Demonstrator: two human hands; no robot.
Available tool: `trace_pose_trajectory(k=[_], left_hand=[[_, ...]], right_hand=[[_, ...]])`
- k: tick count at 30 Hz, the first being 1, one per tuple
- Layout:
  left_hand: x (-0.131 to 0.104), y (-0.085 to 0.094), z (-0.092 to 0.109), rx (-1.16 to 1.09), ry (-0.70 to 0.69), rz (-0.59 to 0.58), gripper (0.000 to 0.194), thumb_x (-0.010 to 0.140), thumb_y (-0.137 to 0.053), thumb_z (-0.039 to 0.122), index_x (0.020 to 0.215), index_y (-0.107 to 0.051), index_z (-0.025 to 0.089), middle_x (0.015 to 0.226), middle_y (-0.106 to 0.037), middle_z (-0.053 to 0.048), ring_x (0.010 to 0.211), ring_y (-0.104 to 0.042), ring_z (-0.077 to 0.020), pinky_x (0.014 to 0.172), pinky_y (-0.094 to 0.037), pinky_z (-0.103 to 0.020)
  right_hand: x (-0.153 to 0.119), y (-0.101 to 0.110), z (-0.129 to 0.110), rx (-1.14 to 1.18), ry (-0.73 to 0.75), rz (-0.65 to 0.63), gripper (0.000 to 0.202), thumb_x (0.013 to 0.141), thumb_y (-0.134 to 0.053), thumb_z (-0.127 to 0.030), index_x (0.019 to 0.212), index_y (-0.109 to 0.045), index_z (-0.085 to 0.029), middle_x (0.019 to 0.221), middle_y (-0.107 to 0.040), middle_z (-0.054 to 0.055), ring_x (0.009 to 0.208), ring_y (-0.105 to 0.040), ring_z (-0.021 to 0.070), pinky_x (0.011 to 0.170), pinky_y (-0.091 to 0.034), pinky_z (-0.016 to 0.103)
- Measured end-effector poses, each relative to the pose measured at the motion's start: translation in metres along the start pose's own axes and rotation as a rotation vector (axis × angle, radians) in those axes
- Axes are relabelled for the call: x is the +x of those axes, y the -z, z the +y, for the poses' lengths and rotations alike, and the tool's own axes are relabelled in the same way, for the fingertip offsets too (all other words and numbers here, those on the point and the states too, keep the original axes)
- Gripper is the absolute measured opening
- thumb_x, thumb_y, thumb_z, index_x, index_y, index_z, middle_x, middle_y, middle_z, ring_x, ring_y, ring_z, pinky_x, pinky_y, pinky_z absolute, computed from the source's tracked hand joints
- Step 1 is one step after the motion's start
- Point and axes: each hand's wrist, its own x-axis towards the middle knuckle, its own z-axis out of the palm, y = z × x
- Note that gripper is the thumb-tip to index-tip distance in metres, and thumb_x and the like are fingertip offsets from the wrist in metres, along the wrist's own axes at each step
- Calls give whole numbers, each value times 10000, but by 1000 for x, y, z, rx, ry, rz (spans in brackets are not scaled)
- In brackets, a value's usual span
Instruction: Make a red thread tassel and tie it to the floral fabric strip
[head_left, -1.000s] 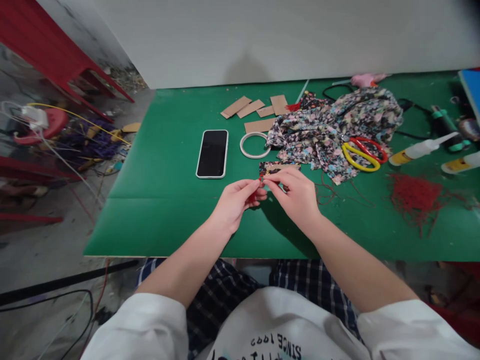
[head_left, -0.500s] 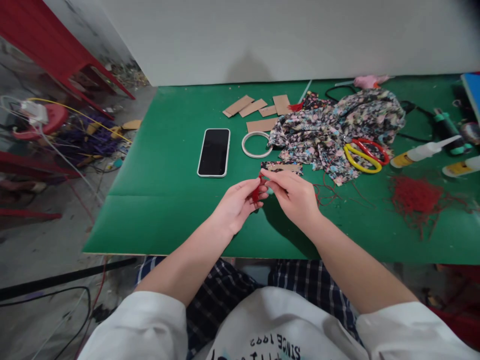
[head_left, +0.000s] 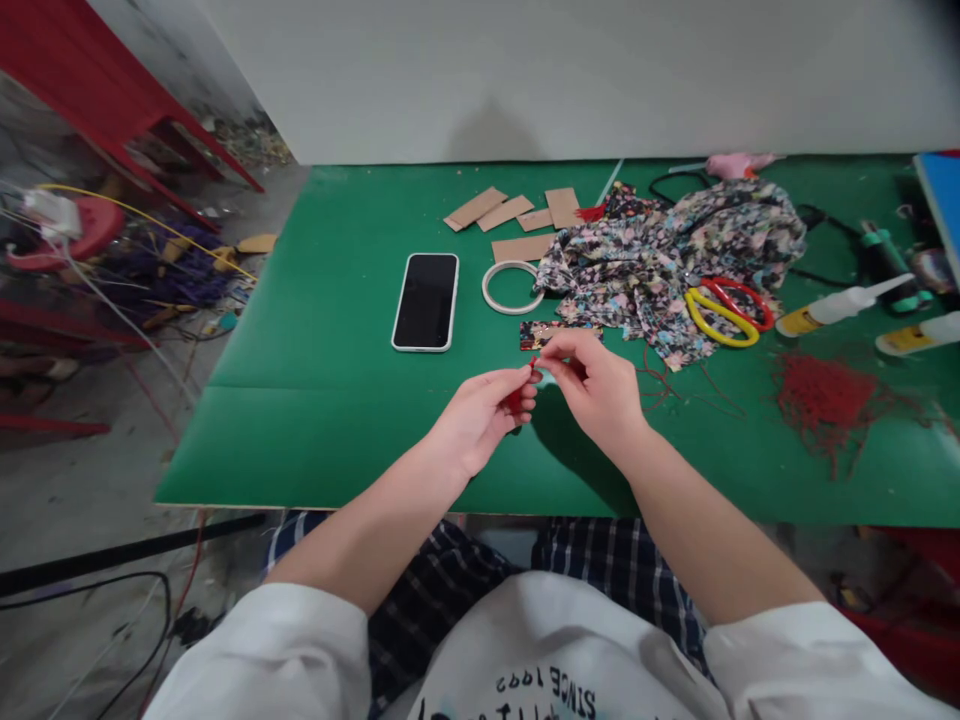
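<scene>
My left hand (head_left: 484, 408) is closed around a small bundle of red thread that looks like a tassel (head_left: 514, 400), most of it hidden by the fingers. Its top pokes out between thumb and forefinger. My right hand (head_left: 589, 378) pinches at that top end, thumb and forefinger pressed together; any fine strand between them is too small to make out. Just beyond the right hand lies a floral fabric strip with cardboard on it (head_left: 559, 334). Loose red thread (head_left: 660, 385) trails on the table to the right of that hand.
A phone (head_left: 426, 302), a tape roll (head_left: 513, 288) and cardboard pieces (head_left: 523, 248) lie farther back on the green table (head_left: 330, 400). To the right are crumpled floral fabric (head_left: 675, 250), yellow-and-red-handled scissors (head_left: 724, 318), glue bottles (head_left: 821, 310) and a red thread heap (head_left: 825, 395).
The red tassel has turned within my left hand, and less of it shows. My right fingertips have shifted slightly right and lower, still at its top. The view has moved a little.
</scene>
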Motion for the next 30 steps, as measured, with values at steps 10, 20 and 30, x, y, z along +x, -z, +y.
trace_pose_trajectory(k=[10,20,30], left_hand=[[-2,0,-2,-52,-65,23,187,657,-727,295,709,-648,134,643,-588,10,608,-531,-71,583,-413,-210],[-3,-3,1,125,-243,90,181,679,-698,311,724,-655,140,598,-564,29,554,-489,-52,548,-392,-183],[-10,9,8,1387,-1309,237,108,815,-569,212,808,-665,163,734,-661,-17,698,-577,-116,674,-459,-236]], right_hand=[[0,1,-1,-105,241,-93,172,855,-451,-212,871,-618,-251,841,-709,12,740,-641,135,667,-459,237],[-4,1,-1,42,144,-122,96,829,-546,-261,919,-522,-238,765,-658,-23,530,-540,82,523,-401,207],[7,17,1,-30,342,27,188,852,-510,-269,996,-630,-261,1182,-554,64,1175,-450,227,1008,-345,450]])
